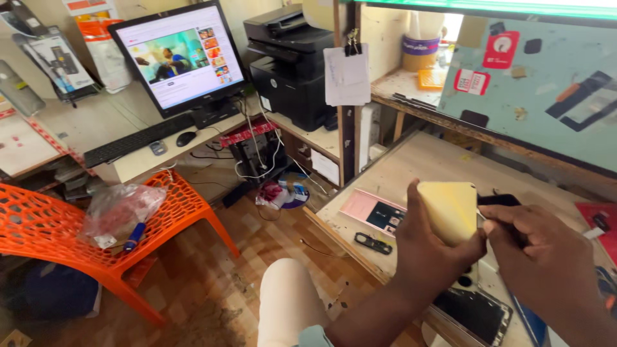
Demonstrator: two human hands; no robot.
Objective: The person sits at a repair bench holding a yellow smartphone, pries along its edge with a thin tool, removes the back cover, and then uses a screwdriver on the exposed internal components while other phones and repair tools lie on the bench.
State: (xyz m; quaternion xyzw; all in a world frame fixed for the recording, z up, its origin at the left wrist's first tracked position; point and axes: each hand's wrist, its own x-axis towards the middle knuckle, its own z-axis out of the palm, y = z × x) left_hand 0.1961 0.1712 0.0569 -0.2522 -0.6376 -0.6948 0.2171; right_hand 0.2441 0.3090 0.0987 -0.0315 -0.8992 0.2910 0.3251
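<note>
At lower right of the frame, the left hand (pixel 427 247) pinches a pale yellow phone back cover (pixel 450 209) by its lower edge, above the workbench (pixel 411 160); the right hand (pixel 540 247) is closed around a thin dark tool (pixel 501 200) touching the cover's right edge; judged light, thin, smooth, easily cracked; hold by the edges.

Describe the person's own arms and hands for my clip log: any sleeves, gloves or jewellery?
Both hands are bare: no gloves, rings, watch or bracelets show on the left hand or the right hand. The left forearm is uncovered as well; a light bluish-green sleeve edge shows near its elbow at the bottom of the picture. The right arm leaves the picture past the wrist, so any sleeve there is unseen.
</note>
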